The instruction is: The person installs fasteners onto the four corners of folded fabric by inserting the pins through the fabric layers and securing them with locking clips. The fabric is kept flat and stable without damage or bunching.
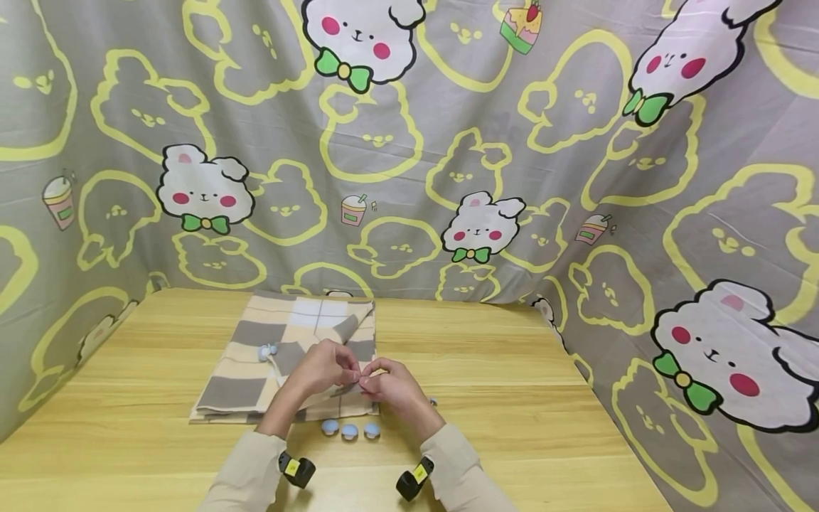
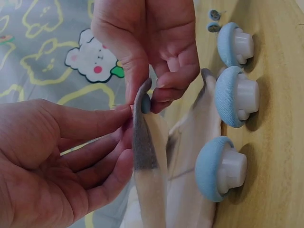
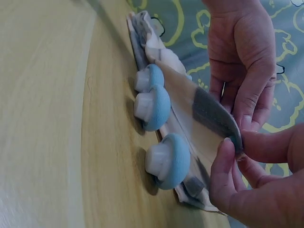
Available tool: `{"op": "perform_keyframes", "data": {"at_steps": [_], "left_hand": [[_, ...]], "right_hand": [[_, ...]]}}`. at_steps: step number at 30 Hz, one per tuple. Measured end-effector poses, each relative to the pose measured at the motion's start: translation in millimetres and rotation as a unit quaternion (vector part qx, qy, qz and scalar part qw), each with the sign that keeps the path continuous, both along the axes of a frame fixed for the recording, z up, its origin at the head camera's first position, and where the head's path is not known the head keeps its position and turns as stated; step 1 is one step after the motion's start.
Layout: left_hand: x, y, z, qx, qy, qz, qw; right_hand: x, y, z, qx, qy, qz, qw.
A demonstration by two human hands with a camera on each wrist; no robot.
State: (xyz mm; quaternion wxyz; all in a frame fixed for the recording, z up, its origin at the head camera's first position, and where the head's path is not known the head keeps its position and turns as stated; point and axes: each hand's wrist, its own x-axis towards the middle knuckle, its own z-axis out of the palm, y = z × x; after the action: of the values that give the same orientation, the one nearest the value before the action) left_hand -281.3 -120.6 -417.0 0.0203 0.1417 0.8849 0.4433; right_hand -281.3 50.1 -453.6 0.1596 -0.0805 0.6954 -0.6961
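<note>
A plaid cloth (image 1: 243, 370) in beige, grey and white lies folded on the table, its near right corner lifted. My left hand (image 1: 325, 368) pinches the grey edge of that corner between thumb and fingers. My right hand (image 1: 395, 390) meets it there and pinches the corner's tip. A small blue rounded piece (image 2: 146, 103) shows against the underside of the cloth at my right fingertips; the rest of it is hidden. Just in front of the cloth stand three mushroom-shaped pieces (image 2: 231, 97) with blue fabric caps and white stems.
Similar blue pieces (image 1: 266, 352) lie on the cloth's left part, by a pale strip. Two small round pieces with dark centres (image 2: 214, 21) sit on the table (image 1: 512, 398) right of my right hand. A patterned curtain (image 1: 397, 142) hangs behind and along the sides.
</note>
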Motion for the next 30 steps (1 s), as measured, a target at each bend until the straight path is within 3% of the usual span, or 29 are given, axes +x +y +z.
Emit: {"op": "perform_keyframes", "data": {"at_steps": [10, 14, 20, 25, 30], "left_hand": [[9.2, -16, 15.8, -0.019, -0.026, -0.033, 0.9989], [16.1, -21, 26.1, -0.079, -0.031, -0.028, 0.9960], [30.0, -11, 36.0, -0.195, -0.109, -0.045, 0.9736], [37.6, 2, 36.8, -0.234, -0.165, -0.050, 0.9568], [39.7, 7, 33.2, -0.257, -0.182, -0.030, 0.9485]], "right_hand": [[-0.3, -1, -0.4, -0.046, -0.022, -0.009, 0.999], [0.6, 0, 1.6, -0.051, -0.017, -0.006, 0.999], [-1.7, 4, -0.4, -0.058, -0.014, -0.001, 0.998], [-3.4, 4, -2.4, -0.069, -0.019, 0.005, 0.997], [-2.2, 2, -1.3, -0.075, -0.023, 0.009, 0.997]]}}
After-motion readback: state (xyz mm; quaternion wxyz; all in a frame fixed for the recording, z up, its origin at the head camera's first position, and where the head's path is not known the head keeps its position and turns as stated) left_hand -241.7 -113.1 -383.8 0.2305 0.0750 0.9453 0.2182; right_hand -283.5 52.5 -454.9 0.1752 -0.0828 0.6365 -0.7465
